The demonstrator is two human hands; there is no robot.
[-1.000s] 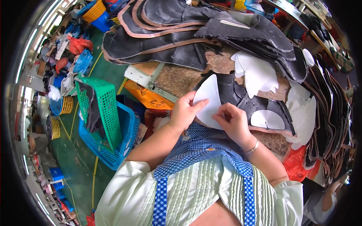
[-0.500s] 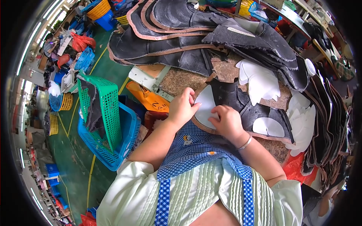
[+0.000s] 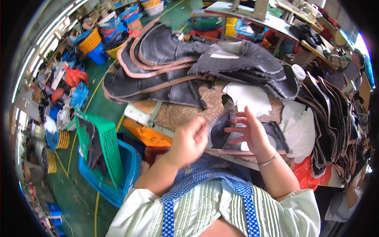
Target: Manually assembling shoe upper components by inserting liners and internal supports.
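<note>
A black padded cut piece (image 3: 219,136) with a pinkish-brown stitched edge lies in front of me, its left end raised and smeared by motion. My left hand (image 3: 187,142) is closed in a pinch at that raised end; the fingertips are blurred. Over the piece's middle, my right hand (image 3: 254,134) is open, fingers spread, holding nothing. Pale patch material shows on the piece, partly hidden behind the right hand. Just beyond it, a stack of white petal-shaped pieces (image 3: 250,98) rests on the brown speckled tabletop (image 3: 173,116).
Layered black pieces (image 3: 166,49) cover the table's far side. More white pieces (image 3: 298,130) and hanging black pieces (image 3: 327,114) are at right. A green basket (image 3: 106,146) stands in a blue basket (image 3: 134,166) at left. Beyond is a worktable (image 3: 237,12).
My right hand has lifted off the pale patch and spread its fingers. The black piece's left end has risen with my left hand beside it. The view has shifted, showing more of the far side.
</note>
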